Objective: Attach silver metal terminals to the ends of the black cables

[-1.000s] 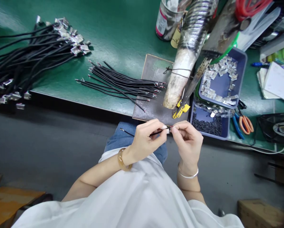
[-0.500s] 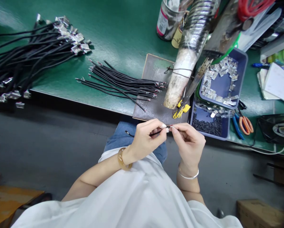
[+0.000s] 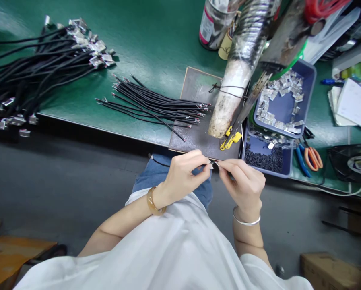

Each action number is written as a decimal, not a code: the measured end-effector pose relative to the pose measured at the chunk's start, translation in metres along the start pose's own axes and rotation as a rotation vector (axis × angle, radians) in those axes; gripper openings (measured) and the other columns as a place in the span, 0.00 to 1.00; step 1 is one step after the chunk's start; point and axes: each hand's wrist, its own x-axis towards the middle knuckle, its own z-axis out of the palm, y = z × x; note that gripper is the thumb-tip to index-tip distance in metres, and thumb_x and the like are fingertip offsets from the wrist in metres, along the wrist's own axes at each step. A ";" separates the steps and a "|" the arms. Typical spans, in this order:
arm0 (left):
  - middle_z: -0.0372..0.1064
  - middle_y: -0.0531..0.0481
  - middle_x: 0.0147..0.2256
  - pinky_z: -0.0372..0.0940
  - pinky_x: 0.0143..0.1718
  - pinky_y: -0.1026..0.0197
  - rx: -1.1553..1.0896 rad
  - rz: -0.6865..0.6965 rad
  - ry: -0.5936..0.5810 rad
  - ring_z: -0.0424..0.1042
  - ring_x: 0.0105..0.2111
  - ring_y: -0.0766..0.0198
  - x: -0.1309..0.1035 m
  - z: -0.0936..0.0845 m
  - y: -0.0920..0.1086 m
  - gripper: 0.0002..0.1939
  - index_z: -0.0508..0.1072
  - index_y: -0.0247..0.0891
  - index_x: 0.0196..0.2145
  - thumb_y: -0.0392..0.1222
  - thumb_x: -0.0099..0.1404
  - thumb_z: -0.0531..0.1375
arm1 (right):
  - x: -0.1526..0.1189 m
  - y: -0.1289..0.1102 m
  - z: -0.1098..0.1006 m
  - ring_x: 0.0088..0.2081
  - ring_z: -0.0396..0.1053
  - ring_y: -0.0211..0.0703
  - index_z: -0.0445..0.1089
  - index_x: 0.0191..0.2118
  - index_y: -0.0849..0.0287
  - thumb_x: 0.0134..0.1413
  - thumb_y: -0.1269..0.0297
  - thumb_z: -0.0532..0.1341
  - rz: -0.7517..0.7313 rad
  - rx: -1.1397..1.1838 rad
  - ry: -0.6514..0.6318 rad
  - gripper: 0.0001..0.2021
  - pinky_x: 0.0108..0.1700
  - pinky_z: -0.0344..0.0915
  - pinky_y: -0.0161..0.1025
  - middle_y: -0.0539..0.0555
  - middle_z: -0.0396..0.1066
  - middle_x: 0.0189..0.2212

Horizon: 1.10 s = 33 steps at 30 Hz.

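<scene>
Over my lap, just in front of the bench edge, my left hand pinches a short black cable close to one end. The cable's other end sticks out to the left, behind the hand. My right hand has thumb and forefinger closed on the fine wires at the cable's stripped end, fingertips almost meeting those of the left. Details at the fingertips are too small to make out. Beyond my hands, a bundle of similar cut cables lies partly on a dark board.
A taped duct slants down over the board, beside yellow-ended tool parts. Right of it stand a blue bin of metal connectors and a lower bin of black bits. Pliers lie nearby. Connector-ended cables pile up left.
My right hand has shifted slightly to the right and its wrist has turned outward. The cable's free left end has risen and moved left. My left hand stays nearly in place, still pinching.
</scene>
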 end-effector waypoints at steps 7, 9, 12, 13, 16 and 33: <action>0.64 0.54 0.25 0.55 0.26 0.66 0.085 0.025 0.018 0.58 0.24 0.70 -0.002 0.003 0.000 0.08 0.72 0.35 0.30 0.30 0.67 0.57 | -0.001 -0.002 0.002 0.32 0.74 0.35 0.71 0.42 0.58 0.60 0.75 0.64 -0.041 0.010 -0.008 0.07 0.35 0.67 0.33 0.51 0.78 0.33; 0.63 0.55 0.24 0.54 0.25 0.67 0.034 -0.014 0.040 0.58 0.23 0.71 -0.002 0.005 0.001 0.08 0.71 0.35 0.28 0.30 0.66 0.58 | -0.002 -0.004 0.004 0.32 0.74 0.36 0.71 0.43 0.57 0.60 0.75 0.65 -0.058 0.007 -0.005 0.08 0.34 0.67 0.34 0.51 0.78 0.34; 0.61 0.57 0.22 0.55 0.24 0.69 -0.171 -0.184 0.040 0.58 0.22 0.73 -0.001 0.006 0.001 0.08 0.70 0.35 0.27 0.32 0.65 0.59 | -0.003 -0.008 0.006 0.32 0.74 0.36 0.73 0.43 0.56 0.58 0.76 0.65 -0.002 0.083 0.063 0.09 0.33 0.67 0.34 0.50 0.78 0.33; 0.61 0.57 0.22 0.56 0.24 0.70 -0.264 -0.261 0.026 0.58 0.22 0.73 -0.001 0.006 0.001 0.07 0.70 0.34 0.27 0.33 0.64 0.60 | -0.003 -0.009 0.007 0.31 0.73 0.36 0.73 0.42 0.55 0.58 0.76 0.66 0.059 0.132 0.117 0.10 0.32 0.66 0.34 0.50 0.78 0.33; 0.64 0.55 0.23 0.59 0.25 0.70 -0.479 -0.430 -0.002 0.61 0.22 0.73 0.001 0.005 0.001 0.07 0.70 0.33 0.28 0.36 0.64 0.61 | -0.003 -0.013 0.007 0.26 0.67 0.33 0.75 0.41 0.54 0.57 0.75 0.66 0.301 0.284 0.243 0.09 0.26 0.61 0.33 0.49 0.76 0.32; 0.70 0.51 0.27 0.62 0.28 0.70 -0.535 -0.438 -0.064 0.66 0.26 0.71 -0.001 0.006 0.003 0.05 0.74 0.33 0.30 0.37 0.64 0.62 | 0.004 -0.014 0.009 0.24 0.60 0.32 0.78 0.34 0.55 0.60 0.65 0.66 0.617 0.614 0.104 0.04 0.24 0.52 0.34 0.49 0.72 0.29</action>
